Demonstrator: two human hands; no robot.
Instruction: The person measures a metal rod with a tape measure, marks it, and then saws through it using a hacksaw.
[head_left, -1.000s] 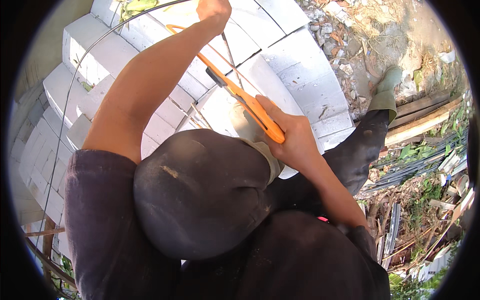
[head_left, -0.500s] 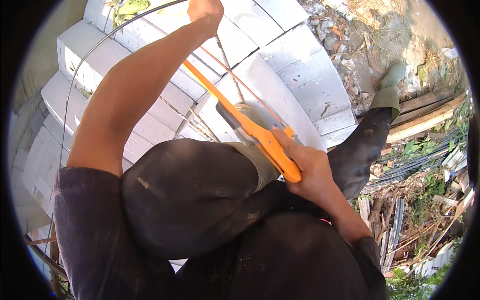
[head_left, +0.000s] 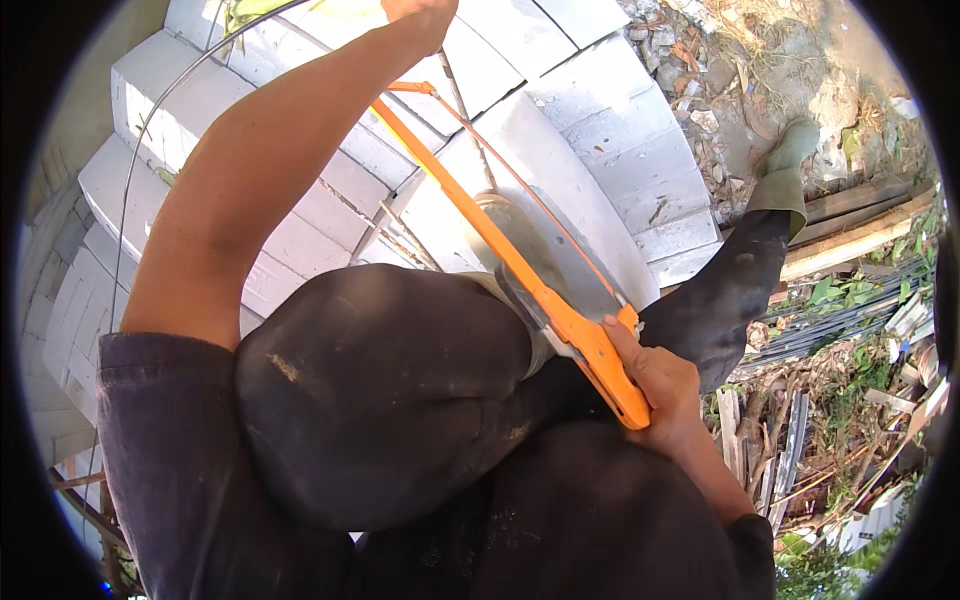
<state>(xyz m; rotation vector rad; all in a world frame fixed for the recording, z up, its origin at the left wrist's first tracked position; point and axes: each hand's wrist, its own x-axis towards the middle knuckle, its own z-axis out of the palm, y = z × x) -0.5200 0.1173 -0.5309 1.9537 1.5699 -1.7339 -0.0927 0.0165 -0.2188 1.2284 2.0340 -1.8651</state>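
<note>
An orange hacksaw (head_left: 455, 190) lies diagonally across the middle, its handle wrapped by my right hand (head_left: 665, 390). The thin reddish blade (head_left: 530, 190) crosses a ribbed metal rod (head_left: 455, 85); I cannot see whether a cut shows. At the upper edge my left hand (head_left: 425, 15) is closed round the rod, its fingers partly cut off by the picture. The rod slants down to the toe of my green boot (head_left: 510, 215), which rests on pale blocks below my bent knee. Two more rods (head_left: 405, 235) stick out beside that knee.
Stacked white blocks (head_left: 610, 120) fill the ground ahead and to the left. A long bent dark rod (head_left: 150, 120) arcs down the left side. My other boot (head_left: 790, 165) stands on rubble at the right, near wooden planks (head_left: 860, 225), a bundle of dark rods (head_left: 830, 315) and scrap wood.
My right hand has drawn the hacksaw back toward the lower right, so the blade's far end now shows past the rod. My left hand has shifted only slightly.
</note>
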